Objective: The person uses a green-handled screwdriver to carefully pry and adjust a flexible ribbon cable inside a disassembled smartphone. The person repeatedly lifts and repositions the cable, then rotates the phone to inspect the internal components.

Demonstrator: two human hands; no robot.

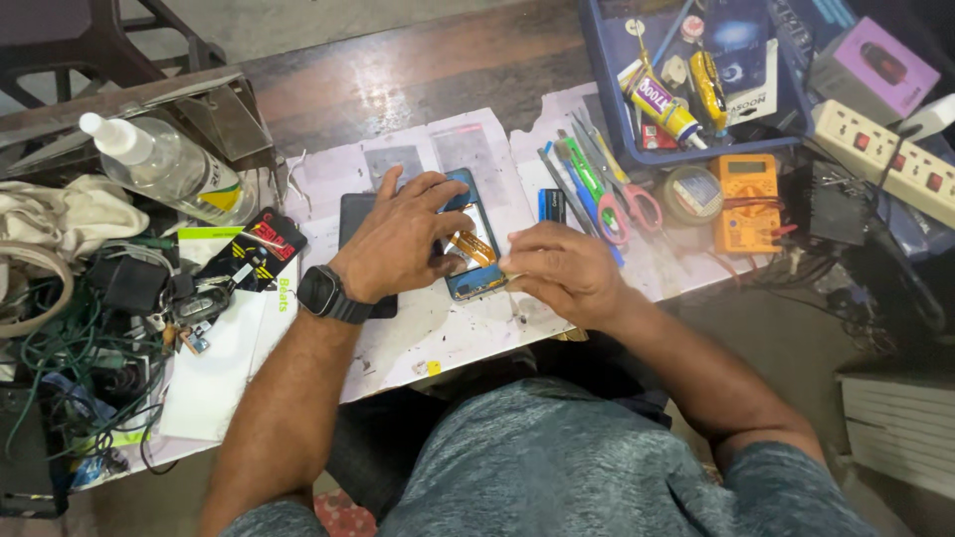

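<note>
Left hand (398,239) flat, fingers spread, pressing on opened blue phone (474,251); dark back panel (354,221) under its palm. Right hand (559,270) curled, fingertips pinched at phone's right edge; what it pinches hidden. Orange flex cable (472,246) exposed between hands. Black watch (323,294) on left wrist. Scissors (625,204) and orange multimeter (744,202) beyond right hand. Clear bottle (169,164) far past left hand.

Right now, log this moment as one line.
left hand: steadies opened phone | right hand: fingertips at phone's edge | scissors, multimeter beside
</note>
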